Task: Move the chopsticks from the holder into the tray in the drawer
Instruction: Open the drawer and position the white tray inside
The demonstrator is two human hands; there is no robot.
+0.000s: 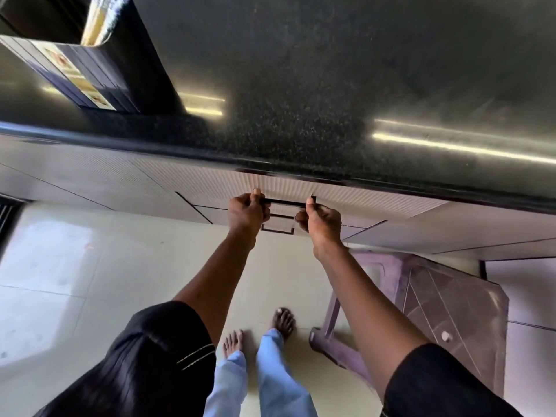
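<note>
Under the black speckled countertop (301,85) sits a ribbed white drawer front (285,185), closed flush with the cabinet face. A thin black bar handle (284,202) runs across it. My left hand (246,213) grips the handle's left end and my right hand (323,221) grips its right end, both with fingers curled round the bar. Two more black handles (278,230) show on the drawers below. No chopsticks, holder or tray are in view.
A dark appliance (99,70) with a label stands on the counter at the far left. A purple plastic stool (436,302) stands on the pale tiled floor (90,281) to my right, close to my bare feet (258,332).
</note>
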